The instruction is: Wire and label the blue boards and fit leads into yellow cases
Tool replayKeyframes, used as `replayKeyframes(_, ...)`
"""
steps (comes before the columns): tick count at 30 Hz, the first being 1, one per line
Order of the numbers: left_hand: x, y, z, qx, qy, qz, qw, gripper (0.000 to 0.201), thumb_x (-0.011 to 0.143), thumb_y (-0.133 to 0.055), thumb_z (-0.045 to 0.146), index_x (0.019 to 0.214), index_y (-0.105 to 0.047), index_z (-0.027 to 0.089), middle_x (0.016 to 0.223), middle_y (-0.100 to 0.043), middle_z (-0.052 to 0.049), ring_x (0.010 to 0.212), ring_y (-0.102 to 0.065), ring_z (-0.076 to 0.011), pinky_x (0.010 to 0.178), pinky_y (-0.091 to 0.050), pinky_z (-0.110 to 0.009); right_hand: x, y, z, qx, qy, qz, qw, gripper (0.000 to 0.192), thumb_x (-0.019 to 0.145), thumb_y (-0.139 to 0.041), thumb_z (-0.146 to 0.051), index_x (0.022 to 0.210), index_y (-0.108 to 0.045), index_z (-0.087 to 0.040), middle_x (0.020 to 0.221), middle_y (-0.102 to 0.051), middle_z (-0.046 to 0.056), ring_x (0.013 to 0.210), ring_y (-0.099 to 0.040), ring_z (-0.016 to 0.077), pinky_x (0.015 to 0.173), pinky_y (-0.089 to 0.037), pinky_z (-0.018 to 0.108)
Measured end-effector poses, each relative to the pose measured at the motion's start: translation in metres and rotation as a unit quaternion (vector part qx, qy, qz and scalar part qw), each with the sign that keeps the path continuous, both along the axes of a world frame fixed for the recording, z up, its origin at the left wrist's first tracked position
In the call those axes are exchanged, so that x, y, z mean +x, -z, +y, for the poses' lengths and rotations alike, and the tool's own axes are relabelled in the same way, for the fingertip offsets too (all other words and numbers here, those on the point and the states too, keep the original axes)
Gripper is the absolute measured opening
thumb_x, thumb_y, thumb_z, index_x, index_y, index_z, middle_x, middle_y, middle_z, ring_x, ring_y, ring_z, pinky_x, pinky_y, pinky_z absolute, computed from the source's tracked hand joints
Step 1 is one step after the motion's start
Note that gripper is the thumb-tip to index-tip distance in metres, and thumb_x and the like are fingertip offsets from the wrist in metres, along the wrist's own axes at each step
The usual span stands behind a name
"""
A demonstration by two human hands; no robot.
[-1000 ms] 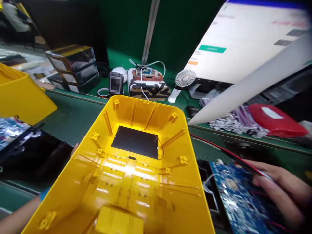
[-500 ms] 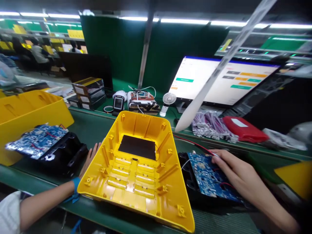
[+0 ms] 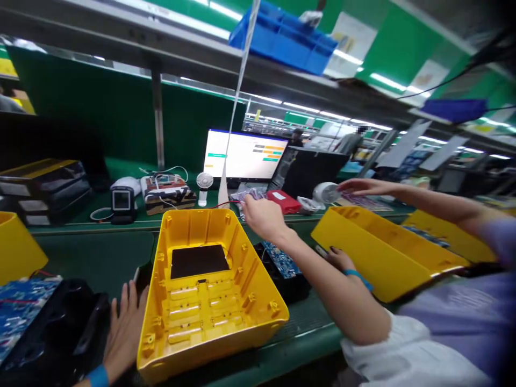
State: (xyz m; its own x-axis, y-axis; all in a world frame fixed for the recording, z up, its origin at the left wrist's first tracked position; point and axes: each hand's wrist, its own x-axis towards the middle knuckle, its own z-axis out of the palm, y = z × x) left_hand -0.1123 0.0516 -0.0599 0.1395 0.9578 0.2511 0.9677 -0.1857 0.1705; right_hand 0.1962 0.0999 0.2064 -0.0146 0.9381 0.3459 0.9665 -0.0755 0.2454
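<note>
Yellow open-topped plastic housing (image 3: 213,344), ctr. of dk.-green bench (image 3: 92,252), w/ flat black rectangular panel (image 3: 199,262) inside. My L. hand (image 3: 123,330): fingers spread, just beside housing's L. wall. My R. hand (image 3: 264,217): fingertips pinching thin red wire (image 3: 221,204), nr. far R. corner.
</note>
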Motion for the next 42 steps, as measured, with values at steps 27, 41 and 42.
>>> replayKeyframes(27,0.122,-0.006,-0.018,-0.044,0.071,-0.007,0.997,0.051,0.091,-0.034,0.023,0.141,-0.039,0.017,0.154,-0.020,-0.014,0.144,-0.009,-0.0327,0.110,-0.014,-0.060,-0.078,0.056,-0.090,-0.082,-0.093,0.001,0.992,0.016,0.090,-0.039,-0.009,0.097,-0.053,-0.013,0.076,-0.068,0.011,0.070,-0.068,0.0257,0.057,-0.041,0.032)
replayKeyframes(41,0.111,-0.037,-0.024,0.004,0.207,-0.294,0.933,0.034,0.091,-0.035,0.021,0.118,-0.055,0.018,0.134,-0.049,-0.013,0.129,-0.042,-0.0233,0.106,-0.038,-0.045,-0.067,0.077,-0.092,-0.059,-0.024,0.125,0.990,0.012,0.099,-0.035,-0.023,0.093,-0.045,-0.020,0.077,-0.068,0.003,0.071,-0.068,0.0219,0.049,-0.019,0.030)
replayKeyframes(42,0.107,-0.046,-0.030,0.032,0.238,-0.321,0.916,0.030,0.092,-0.036,0.024,0.114,-0.056,0.019,0.128,-0.053,-0.013,0.124,-0.047,-0.0227,0.102,-0.043,-0.042,-0.067,0.077,-0.093,-0.054,-0.028,0.126,0.990,0.012,0.099,-0.035,-0.023,0.092,-0.045,-0.020,0.077,-0.068,0.003,0.071,-0.068,0.0217,0.049,-0.020,0.030)
